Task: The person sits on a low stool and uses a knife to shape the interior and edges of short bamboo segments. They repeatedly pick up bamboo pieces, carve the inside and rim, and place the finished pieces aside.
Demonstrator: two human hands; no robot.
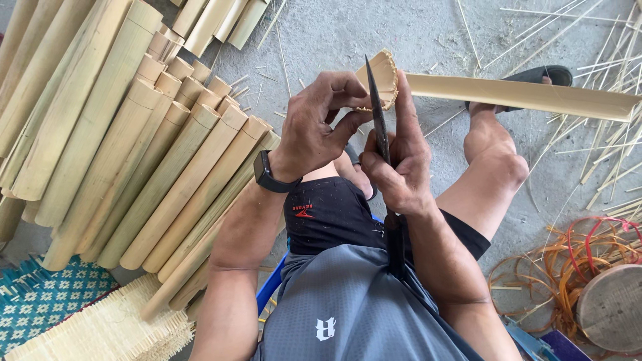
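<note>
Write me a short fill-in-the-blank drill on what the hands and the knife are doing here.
1. The right hand grips a dark ____ whose blade cuts into the end of the bamboo piece.
2. The left hand steadies the bamboo's near end and wears a black ____ at the wrist.
3. A stack of split bamboo lies on the person's ____ side.

Missing words: knife; watch; left

Grey concrete floor [374,33] lies beyond the fingers, littered with thin bamboo slivers [602,154] to their right. Left of the fingers rests a stack of split bamboo lengths [134,154]. Nearer than the fingers, a blue patterned mat [47,301] sits far left, coiled orange strips [575,261] far right. Even daylight.
</note>
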